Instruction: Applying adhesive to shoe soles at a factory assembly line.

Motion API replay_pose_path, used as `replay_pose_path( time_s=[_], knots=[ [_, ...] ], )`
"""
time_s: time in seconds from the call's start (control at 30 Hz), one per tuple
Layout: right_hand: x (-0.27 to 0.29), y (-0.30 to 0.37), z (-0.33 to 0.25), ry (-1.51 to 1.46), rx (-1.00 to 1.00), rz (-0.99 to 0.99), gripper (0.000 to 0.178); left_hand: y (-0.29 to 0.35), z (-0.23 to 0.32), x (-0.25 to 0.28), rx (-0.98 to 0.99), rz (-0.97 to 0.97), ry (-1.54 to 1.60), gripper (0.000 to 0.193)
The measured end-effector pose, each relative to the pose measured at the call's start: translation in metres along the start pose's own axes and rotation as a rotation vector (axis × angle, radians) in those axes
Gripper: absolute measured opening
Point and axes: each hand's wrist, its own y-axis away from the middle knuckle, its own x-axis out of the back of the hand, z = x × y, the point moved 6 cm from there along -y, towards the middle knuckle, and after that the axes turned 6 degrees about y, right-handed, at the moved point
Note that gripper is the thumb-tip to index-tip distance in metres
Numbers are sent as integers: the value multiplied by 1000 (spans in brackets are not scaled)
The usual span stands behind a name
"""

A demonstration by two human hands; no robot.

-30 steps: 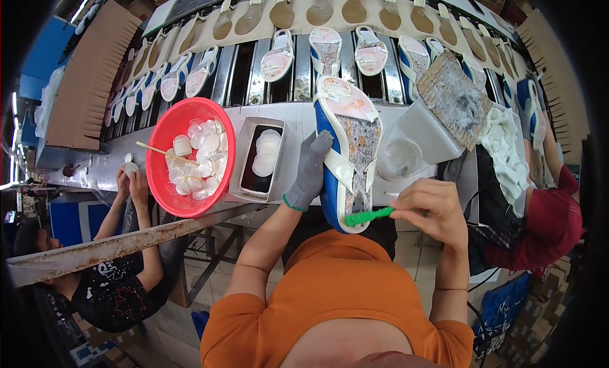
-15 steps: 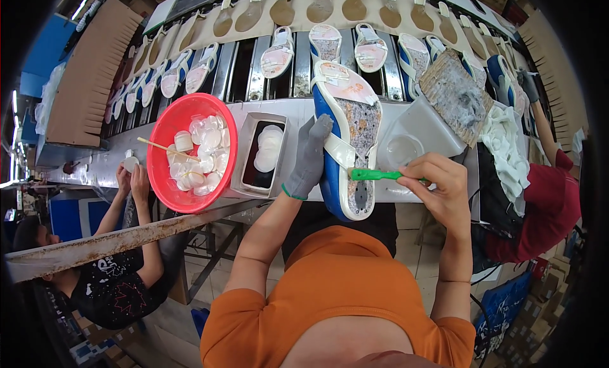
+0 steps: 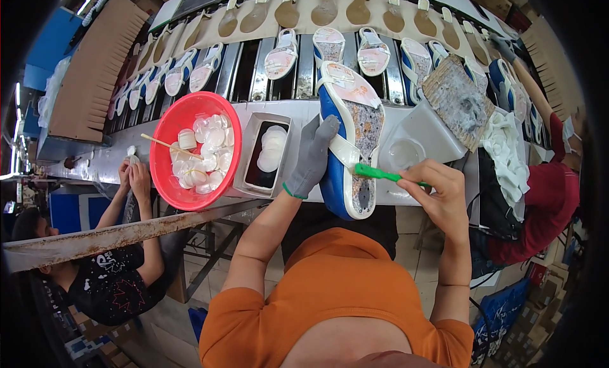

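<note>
A shoe on a blue last (image 3: 366,130) is held upright in front of me, its speckled grey sole face toward me and a white strap round its side. My left hand (image 3: 309,155), in a grey glove, closes round its left side at the strap. My right hand (image 3: 438,184), bare, pinches the handle of a green toothbrush-like brush (image 3: 380,173). The brush head meets the sole face near the inner end of the strap; its bristles are hard to make out.
A red basin (image 3: 229,162) of whitish discs with a stick stands left, beside a box (image 3: 288,130) with pale round pieces. At right are a grey-white tray (image 3: 438,130), a worn board (image 3: 458,95) and white cloth (image 3: 507,152). Shoes line the roller conveyor (image 3: 244,70). Co-workers sit both sides.
The brush has shifted slightly along the sole and tilts more, its head a little higher. The right co-worker's arm now reaches farther over the conveyor. My left hand keeps its hold.
</note>
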Motion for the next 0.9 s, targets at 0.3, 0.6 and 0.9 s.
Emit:
replay_pose_path(
  time_s=[0.3,0.6,0.9],
  knots=[
    [3,-1,-2,48,15,74,10,-2,-4,2,-8,11,0,51],
    [-3,-7,4,-118,73,-30,11,-10,-5,5,21,19,39,46],
    [-6,-18,-7,-149,199,-207,15,-12,-12,-3,174,-95,33,56]
  ],
)
